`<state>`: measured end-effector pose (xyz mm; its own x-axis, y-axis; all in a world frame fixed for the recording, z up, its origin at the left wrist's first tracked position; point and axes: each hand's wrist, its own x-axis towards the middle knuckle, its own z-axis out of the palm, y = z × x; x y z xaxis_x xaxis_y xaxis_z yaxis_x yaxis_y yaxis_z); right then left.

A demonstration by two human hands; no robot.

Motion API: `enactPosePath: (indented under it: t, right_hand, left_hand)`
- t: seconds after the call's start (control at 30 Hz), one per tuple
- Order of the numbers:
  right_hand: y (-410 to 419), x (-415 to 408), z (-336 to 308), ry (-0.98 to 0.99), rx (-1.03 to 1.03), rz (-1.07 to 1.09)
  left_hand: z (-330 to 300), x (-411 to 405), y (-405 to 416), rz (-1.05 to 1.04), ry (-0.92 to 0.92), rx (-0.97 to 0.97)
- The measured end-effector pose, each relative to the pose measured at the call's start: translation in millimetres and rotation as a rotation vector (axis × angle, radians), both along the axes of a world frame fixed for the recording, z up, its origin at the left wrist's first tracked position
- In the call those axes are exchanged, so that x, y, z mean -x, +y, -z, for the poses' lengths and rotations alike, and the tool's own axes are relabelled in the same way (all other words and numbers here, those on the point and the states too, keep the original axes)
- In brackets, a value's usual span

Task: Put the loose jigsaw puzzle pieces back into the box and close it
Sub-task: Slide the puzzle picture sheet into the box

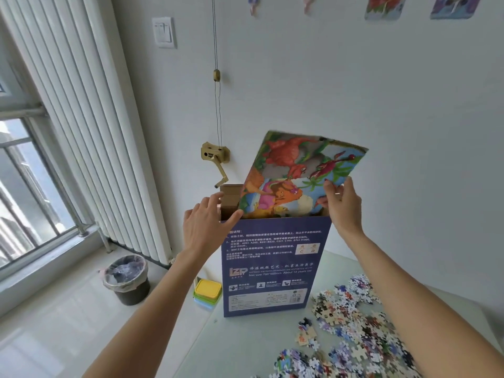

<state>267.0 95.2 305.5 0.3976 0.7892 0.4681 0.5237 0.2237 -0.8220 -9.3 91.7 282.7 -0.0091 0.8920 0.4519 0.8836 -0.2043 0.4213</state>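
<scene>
A tall blue puzzle box (pixel 272 266) stands upright on the table (pixel 245 347), its top open with a brown cardboard flap (pixel 230 196) raised. A colourful dinosaur picture sheet (pixel 297 173) sticks halfway out of the opening. My right hand (pixel 342 205) pinches the sheet's right edge. My left hand (pixel 207 222) has its fingers spread at the box's top left corner, thumb on the rim and fingertips by the flap. Several loose jigsaw pieces (pixel 354 331) lie scattered on the table to the right of the box.
A stack of small plastic containers (pixel 207 293) with a yellow lid sits left of the box. A lined waste bin (pixel 126 279) stands on the floor by a white radiator (pixel 90 132). A brass crank (pixel 216 159) is fixed to the wall behind the box.
</scene>
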Motion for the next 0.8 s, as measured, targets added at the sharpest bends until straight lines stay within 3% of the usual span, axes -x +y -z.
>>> enactPosePath:
  t: [0.1, 0.17, 0.27, 0.4, 0.53, 0.73, 0.8]
  right_hand:
    - [-0.6, -1.3, 6.8, -0.341, 0.116, -0.037]
    - [3.7, -3.7, 16.7, -0.431, 0.196, -0.117]
    - [6.1, -11.1, 31.6, -0.494, 0.286, -0.123]
    - [1.3, -9.5, 19.5, -0.582, 0.014, -0.093]
    - [3.6, 17.3, -4.0, -0.913, -0.085, -0.294]
    - [16.5, 28.5, 5.9, -0.952, 0.117, -0.371]
    - [20.5, 33.9, 11.1, -0.985, 0.196, -0.389]
  left_hand:
    - [0.2, -1.2, -2.1, 0.153, -0.159, -0.080]
    - [0.2, -4.0, -1.8, 0.212, -0.253, -0.104]
    - [6.9, -6.6, 3.3, 0.194, -0.208, -0.122]
    - [22.9, -4.2, 12.5, 0.211, -0.098, -0.134]
    - [22.2, -6.2, 9.6, 0.253, -0.123, -0.138]
    - [25.7, 0.3, 11.7, 0.272, -0.104, -0.223]
    - [26.9, 3.7, 12.4, 0.221, -0.127, -0.164]
